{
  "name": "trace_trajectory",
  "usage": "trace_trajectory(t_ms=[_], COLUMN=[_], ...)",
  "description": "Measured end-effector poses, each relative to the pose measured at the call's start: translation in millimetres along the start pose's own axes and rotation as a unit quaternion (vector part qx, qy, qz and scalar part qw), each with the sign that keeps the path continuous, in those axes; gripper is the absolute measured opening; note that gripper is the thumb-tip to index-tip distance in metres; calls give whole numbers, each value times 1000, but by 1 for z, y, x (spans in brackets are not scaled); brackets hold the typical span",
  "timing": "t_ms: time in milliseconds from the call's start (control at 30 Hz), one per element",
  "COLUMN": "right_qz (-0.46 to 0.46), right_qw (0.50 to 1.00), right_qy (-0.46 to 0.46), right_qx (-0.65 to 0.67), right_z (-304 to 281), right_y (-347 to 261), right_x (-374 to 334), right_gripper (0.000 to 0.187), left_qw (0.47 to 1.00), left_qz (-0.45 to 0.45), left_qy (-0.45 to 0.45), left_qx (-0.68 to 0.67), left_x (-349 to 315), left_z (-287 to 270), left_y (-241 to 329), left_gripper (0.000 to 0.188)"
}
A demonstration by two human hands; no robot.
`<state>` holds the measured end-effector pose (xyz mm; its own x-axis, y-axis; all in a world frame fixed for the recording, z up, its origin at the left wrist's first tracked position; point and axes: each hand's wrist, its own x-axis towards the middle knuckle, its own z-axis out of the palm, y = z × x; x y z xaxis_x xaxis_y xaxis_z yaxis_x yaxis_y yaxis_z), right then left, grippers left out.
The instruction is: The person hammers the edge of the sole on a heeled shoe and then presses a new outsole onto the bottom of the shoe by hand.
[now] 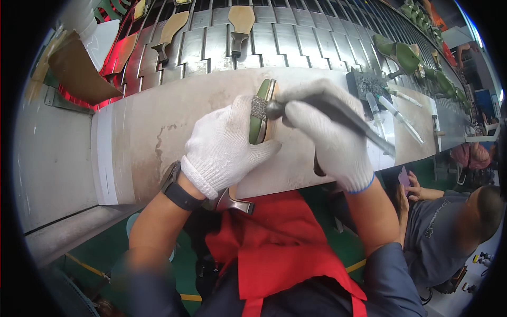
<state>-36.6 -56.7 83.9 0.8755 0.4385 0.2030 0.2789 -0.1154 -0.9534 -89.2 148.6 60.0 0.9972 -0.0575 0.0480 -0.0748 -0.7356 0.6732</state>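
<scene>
Over the pale worktop (142,105), gloved left hand (224,142) clamped round green shoe (257,129) with glittery band (259,107), gloved right hand (332,132) gripping dark metal tool (364,127), blurred, rounded head (274,110) at the band, contact unclear; syringes (398,116) and dark block (365,84) to the right, metal slat conveyor (290,47) with tan-soled shoes (242,20) beyond, co-worker (438,232) holding purple piece (404,177) lower right

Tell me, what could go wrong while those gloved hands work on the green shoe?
The left hand holds the green shoe with fingers near the hammer, so a slip might catch them.
The hammer's rounded end is right by the glittery band, which could get scuffed.
Syringes lie to the right of the right hand; a wide swing might knock them.
</scene>
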Motion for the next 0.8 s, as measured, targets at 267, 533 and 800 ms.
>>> trace_trajectory(t_ms=[267, 533, 800], right_qz=[186, 164, -52], right_qw=[976, 977, 988], right_qy=[79, 64, -6], right_qx=[87, 119, 144], right_z=[-11, 3, 3], right_y=[51, 44, -105], right_x=[43, -8, -75], right_gripper=[23, 20, 37], left_qw=[998, 948, 946], left_qz=[-34, 160, 224], left_qy=[-16, 195, 152], left_qx=[43, -197, -180], left_x=[-3, -46, -59], left_z=[-13, -81, -70], left_y=[9, 38, 48], left_gripper=[69, 85, 70])
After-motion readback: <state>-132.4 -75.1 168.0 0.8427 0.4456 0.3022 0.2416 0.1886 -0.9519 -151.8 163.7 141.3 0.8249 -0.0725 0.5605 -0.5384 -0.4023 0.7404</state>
